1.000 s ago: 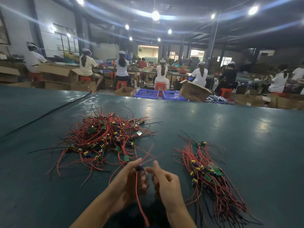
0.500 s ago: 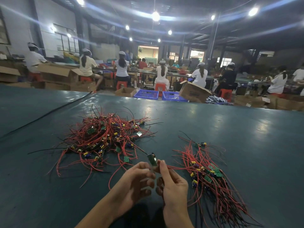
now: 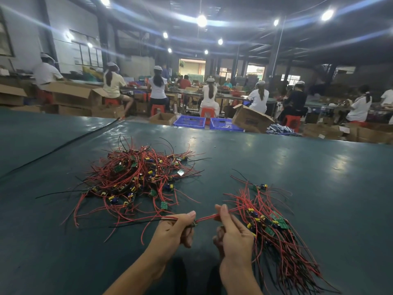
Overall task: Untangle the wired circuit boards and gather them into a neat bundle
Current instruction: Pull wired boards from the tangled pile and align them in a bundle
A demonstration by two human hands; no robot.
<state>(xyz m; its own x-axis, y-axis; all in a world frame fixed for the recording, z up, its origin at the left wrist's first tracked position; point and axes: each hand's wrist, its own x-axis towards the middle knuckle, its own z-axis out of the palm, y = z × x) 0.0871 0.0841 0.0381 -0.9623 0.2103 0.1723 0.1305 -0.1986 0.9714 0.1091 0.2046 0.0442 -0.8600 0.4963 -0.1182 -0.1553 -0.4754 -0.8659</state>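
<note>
Pinching wires [image 3: 205,218], seemingly: both hands [image 3: 172,229] [image 3: 235,234]

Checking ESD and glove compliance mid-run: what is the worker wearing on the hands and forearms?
Nothing that shows. The left hand and right hand are bare: no gloves, rings or watch. The forearms are uncovered to the frame's edge, with no sleeve, wrist strap or cable visible.

Two piles of wired boards are being shown, a tangled pile [image 3: 136,177] and a combed pile [image 3: 276,231]. One single wired board [image 3: 194,225] is being held by two hands, the left hand [image 3: 174,228] and the right hand [image 3: 234,235]. Two blue crates [image 3: 189,123] [image 3: 225,124] are being seen.
</note>
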